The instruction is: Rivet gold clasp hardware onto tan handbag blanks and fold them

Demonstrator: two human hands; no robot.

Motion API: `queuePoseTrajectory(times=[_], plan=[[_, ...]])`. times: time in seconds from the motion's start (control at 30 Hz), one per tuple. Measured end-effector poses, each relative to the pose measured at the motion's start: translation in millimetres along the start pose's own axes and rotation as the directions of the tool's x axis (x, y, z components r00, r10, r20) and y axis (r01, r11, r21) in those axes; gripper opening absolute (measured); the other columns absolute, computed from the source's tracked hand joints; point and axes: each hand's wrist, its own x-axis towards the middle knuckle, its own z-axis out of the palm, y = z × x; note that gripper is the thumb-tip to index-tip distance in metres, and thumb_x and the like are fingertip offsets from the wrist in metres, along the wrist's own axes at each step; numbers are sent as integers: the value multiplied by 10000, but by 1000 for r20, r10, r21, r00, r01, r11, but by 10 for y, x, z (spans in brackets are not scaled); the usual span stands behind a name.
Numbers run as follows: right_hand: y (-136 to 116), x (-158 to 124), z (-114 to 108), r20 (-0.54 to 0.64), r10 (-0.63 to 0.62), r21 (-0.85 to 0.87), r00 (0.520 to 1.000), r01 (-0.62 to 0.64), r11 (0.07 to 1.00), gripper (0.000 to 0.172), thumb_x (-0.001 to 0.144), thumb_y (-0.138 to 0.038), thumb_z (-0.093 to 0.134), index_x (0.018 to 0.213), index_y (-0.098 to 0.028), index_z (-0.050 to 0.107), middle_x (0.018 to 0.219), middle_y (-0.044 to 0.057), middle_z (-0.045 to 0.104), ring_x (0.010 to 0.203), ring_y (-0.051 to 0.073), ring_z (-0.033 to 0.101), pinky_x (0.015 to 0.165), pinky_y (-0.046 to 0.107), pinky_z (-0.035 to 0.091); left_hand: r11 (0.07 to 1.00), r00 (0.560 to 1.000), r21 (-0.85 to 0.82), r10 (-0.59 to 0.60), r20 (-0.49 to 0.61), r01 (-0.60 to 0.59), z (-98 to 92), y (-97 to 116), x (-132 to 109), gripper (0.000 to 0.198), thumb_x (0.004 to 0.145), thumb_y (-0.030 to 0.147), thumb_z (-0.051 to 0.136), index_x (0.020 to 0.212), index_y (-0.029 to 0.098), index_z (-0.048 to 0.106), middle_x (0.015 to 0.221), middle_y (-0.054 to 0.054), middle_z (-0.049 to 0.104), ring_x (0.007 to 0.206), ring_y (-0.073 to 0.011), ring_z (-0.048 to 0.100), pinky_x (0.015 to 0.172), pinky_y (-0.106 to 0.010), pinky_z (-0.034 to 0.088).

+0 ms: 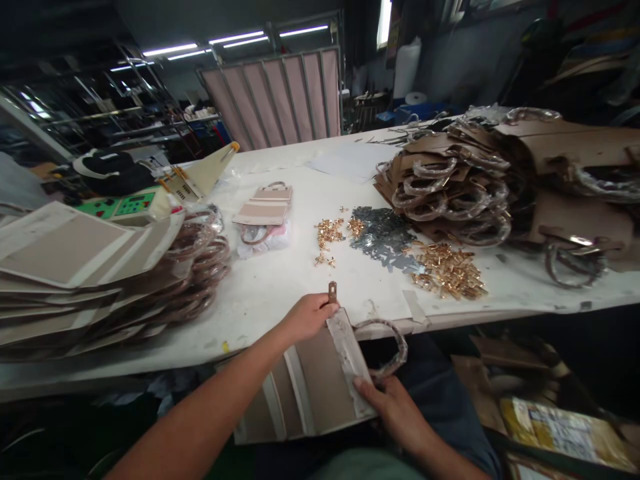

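A taupe bag panel with pale strips across it lies tilted over my lap at the table's front edge. My left hand is closed at its upper corner, pinching a short brown strap tab with a slot near its end. On the panel's right edge my right hand is closed, thumb on the pale border and fingers hidden underneath. A plastic-wrapped loop handle sticks out from that edge, between the two hands. Beyond my left hand, small gold metal fittings lie on the white table.
At left stands a stack of bag panels with wrapped handles, beside a green-panelled machine. Another panel lies mid-table. Grey metal plates and a gold fittings pile sit right, before heaped brown pieces.
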Motion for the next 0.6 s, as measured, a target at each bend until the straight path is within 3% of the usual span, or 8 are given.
queuePoseTrajectory(times=[0.1, 0.23, 0.37, 0.47, 0.53, 0.6], plan=[[5, 147, 13, -63, 79, 95, 995, -73, 993, 756, 725, -867, 697, 851, -122, 723, 563, 11, 591, 424, 103, 430, 404, 231, 358, 997, 998, 64, -40, -49, 43, 63, -23, 171, 306, 970, 391, 479, 818, 190, 654, 731, 13, 615, 717, -179, 574, 647, -268, 386], [-45, 316, -9, -91, 92, 147, 992, -78, 986, 685, 740, -813, 730, 787, -131, 679, 553, 3, 570, 425, 102, 437, 405, 231, 375, 979, 985, 160, -100, -142, 123, 123, -27, 326, 288, 1002, 376, 482, 851, 212, 665, 760, 3, 636, 749, -197, 602, 667, -283, 384], [-128, 232, -129, -100, 96, -22, 990, -99, 995, 691, 818, -817, 643, 846, -130, 716, 619, 32, 628, 469, 142, 510, 440, 258, 427, 952, 968, 261, -98, -229, 158, 217, -35, 337, 287, 1021, 347, 494, 876, 214, 703, 902, -39, 682, 897, -226, 641, 733, -304, 428], [-285, 8, -333, -103, -155, -378, 983, 106, 920, 568, 921, -714, 607, 904, -174, 780, 824, 84, 752, 729, 239, 695, 661, 311, 564, 939, 957, 308, -63, -282, 152, 285, -62, 305, 305, 1045, 351, 487, 912, 218, 727, 1006, -57, 688, 1031, -237, 631, 808, -319, 463], [-459, -86, -459, -86, -382, -576, 920, 267, 772, 422, 969, -595, 621, 915, -216, 799, 935, 83, 789, 884, 257, 736, 802, 319, 582, 935, 953, 321, -50, -300, 150, 325, -84, 293, 303, 1052, 358, 495, 925, 225, 736, 991, -55, 690, 1048, -241, 623, 823, -327, 473], [-670, -47, -514, -50, -565, -725, 824, 359, 588, 327, 991, -509, 627, 1021, -238, 806, 1025, 83, 796, 937, 247, 750, 843, 317, 587, 929, 945, 339, -31, -325, 147, 360, -106, 289, 304, 1060, 368, 499, 934, 231, 739, 983, -55, 695, 1053, -245, 616, 816, -332, 473]])
